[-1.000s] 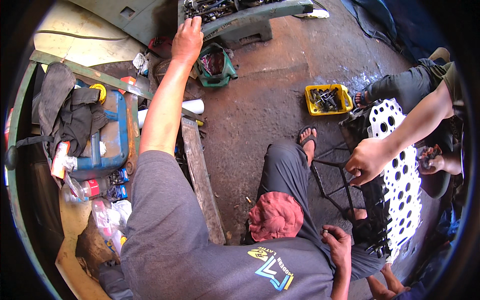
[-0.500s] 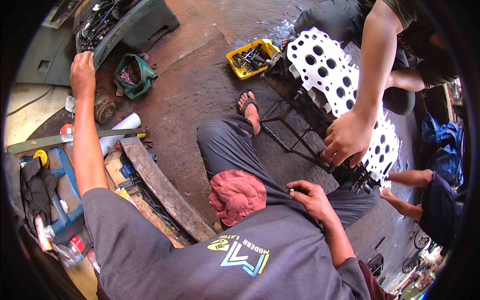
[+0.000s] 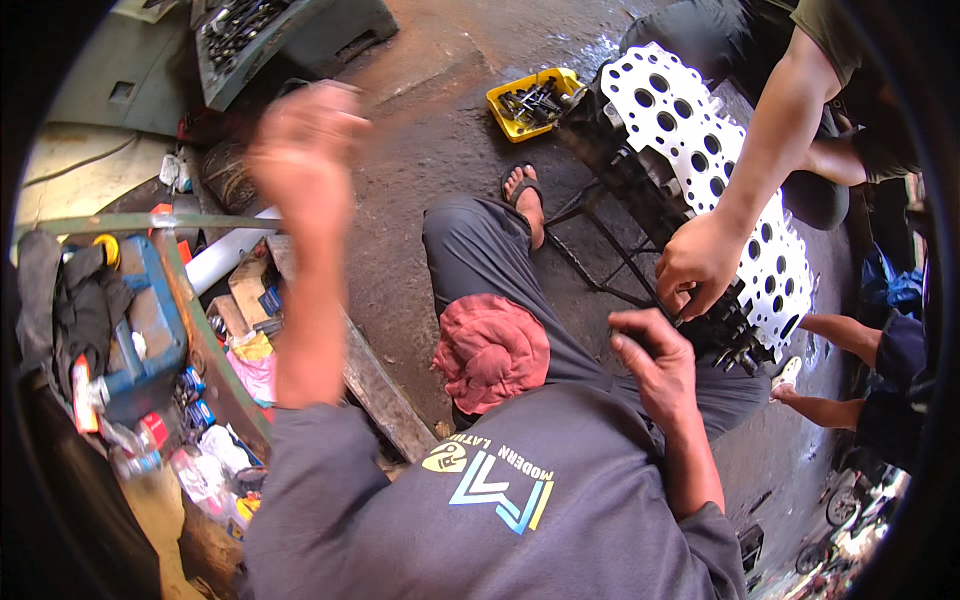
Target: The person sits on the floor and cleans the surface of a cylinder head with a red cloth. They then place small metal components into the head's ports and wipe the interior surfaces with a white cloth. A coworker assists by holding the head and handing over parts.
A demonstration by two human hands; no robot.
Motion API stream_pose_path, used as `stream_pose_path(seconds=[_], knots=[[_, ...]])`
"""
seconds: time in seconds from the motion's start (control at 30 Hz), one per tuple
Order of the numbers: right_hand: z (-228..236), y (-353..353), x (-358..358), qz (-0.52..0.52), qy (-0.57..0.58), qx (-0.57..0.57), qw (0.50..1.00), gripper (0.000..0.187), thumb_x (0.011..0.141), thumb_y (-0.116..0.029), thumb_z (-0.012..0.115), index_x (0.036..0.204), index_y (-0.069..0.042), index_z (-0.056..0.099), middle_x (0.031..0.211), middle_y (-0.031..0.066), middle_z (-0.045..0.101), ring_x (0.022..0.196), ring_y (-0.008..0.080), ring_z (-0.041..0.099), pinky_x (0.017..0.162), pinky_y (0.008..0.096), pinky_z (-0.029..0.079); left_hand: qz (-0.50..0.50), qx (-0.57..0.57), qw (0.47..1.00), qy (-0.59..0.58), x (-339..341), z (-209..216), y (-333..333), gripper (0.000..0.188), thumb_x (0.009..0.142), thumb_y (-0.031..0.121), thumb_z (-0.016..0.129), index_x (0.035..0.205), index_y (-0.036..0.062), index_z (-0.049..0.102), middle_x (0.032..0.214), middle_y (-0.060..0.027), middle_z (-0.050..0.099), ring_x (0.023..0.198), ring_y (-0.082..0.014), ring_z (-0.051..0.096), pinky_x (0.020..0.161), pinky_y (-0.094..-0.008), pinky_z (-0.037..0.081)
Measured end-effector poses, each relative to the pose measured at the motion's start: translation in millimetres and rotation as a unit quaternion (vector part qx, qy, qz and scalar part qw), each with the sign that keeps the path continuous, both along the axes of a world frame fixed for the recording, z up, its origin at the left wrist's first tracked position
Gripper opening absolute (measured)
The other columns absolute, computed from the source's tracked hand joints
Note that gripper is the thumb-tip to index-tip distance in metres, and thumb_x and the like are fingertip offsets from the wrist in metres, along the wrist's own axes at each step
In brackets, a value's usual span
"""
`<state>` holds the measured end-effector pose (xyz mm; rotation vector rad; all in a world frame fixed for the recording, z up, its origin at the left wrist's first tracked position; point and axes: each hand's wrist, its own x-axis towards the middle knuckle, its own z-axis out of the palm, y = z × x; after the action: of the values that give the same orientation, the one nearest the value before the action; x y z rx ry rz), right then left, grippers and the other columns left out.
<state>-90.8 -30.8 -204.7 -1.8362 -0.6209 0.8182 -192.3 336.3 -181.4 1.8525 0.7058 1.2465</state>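
My left hand [image 3: 305, 140] is in the air over the floor at the upper left, smeared by motion, so its fingers cannot be read. Close above my right thigh, my right hand [image 3: 660, 365] has its fingers curled in; whatever they hold is hidden. In front of it, an engine cylinder head [image 3: 690, 135] with a pale, hole-filled face lies tilted on a dark metal stand [image 3: 600, 245]. Another person's hand [image 3: 700, 262] reaches down to the cylinder head's near edge, fingers bent. A folded red cloth [image 3: 493, 350] rests on my lap.
A yellow tray [image 3: 520, 130] of dark metal parts sits beyond my foot. At the left are a blue toolbox [image 3: 155, 310], a white roll [image 3: 215, 262], a wooden box edge [image 3: 385, 400] and bottles. A grey cabinet tray [image 3: 225, 85] holds metal parts. Other people crouch at the right.
My left hand has left the grey tray's edge and swung right, toward me. My right hand has risen slightly; the small metal piece seen in its fingertips no longer shows. The view has shifted left.
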Motion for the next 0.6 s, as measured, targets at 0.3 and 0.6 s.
stream_pose_path(seconds=[0.3, 0.6], knots=[[39.6, 34.4, 13.6, -0.029, -0.243, 0.2, 0.949, 0.022, 0.081, 0.001, 0.075, 0.101, -0.002, 0.068, 0.094, 0.0101, 0.068, 0.085, 0.0191, 0.067, 0.076, 0.0298, 0.053, -0.178, -0.402, 0.893, -0.098, 21.8, -5.5, -202.8, 0.017, 0.097, 0.005, 0.062, 0.108, -0.0027, 0.071, 0.093, -0.0071, 0.072, 0.079, -0.0103, 0.067, 0.071, -0.0215, 0.055], [39.1, 7.7, 5.7, -0.081, -0.164, 0.246, 0.952, 0.02, 0.079, 0.001, 0.075, 0.098, -0.001, 0.068, 0.091, 0.0107, 0.068, 0.082, 0.0209, 0.067, 0.073, 0.0307, 0.053, -0.254, -0.376, 0.884, -0.109, 9.6, 8.0, -258.2, 0.018, 0.096, 0.003, 0.063, 0.111, -0.0037, 0.07, 0.098, -0.0074, 0.071, 0.088, -0.0105, 0.067, 0.083, -0.0231, 0.056]])
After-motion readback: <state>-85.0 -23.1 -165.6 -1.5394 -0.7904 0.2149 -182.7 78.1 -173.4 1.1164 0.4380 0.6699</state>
